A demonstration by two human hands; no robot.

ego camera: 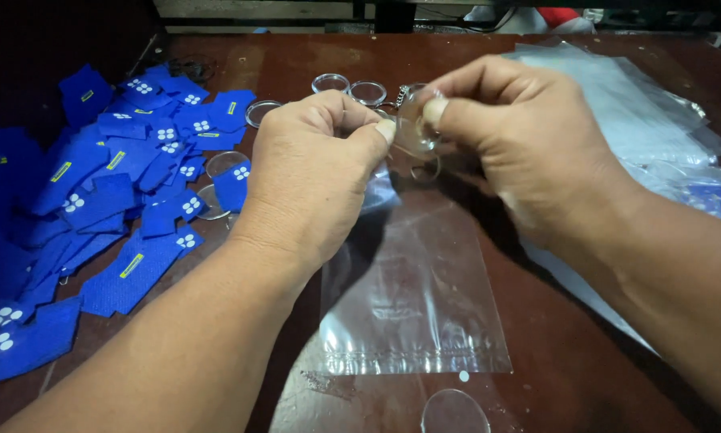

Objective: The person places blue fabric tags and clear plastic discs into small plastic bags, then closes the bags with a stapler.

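while both hands met above the middle of the brown table (585, 377), the left hand (312, 172) was pinching the open top of a clear plastic bag (412, 297) between thumb and fingers, and the rest of the bag hung down and lay flat on the table toward the person. the right hand (521, 144) was closed around a clear round disc (415, 128) with its fingertips, holding it just at the mouth of the bag; a short metal chain (398, 95) seemed to hang from the disc, but the view there was blurred and i cannot be sure.

to the left lay a big heap of blue fabric tags (120, 192), with several more clear discs (352, 87) beside and behind it. on the right was a stack of clear bags (617, 104), and one loose disc (455, 410) rested near the front edge of the table.

what could go wrong, in my judgement: the disc was smooth and held only by the fingertips, so it could slip and fall on the table. the mouth of the bag was thin and soft, so it could close or fold if the left pinch became loose, and then the disc would catch on the edge. the chain could also hook on the plastic.
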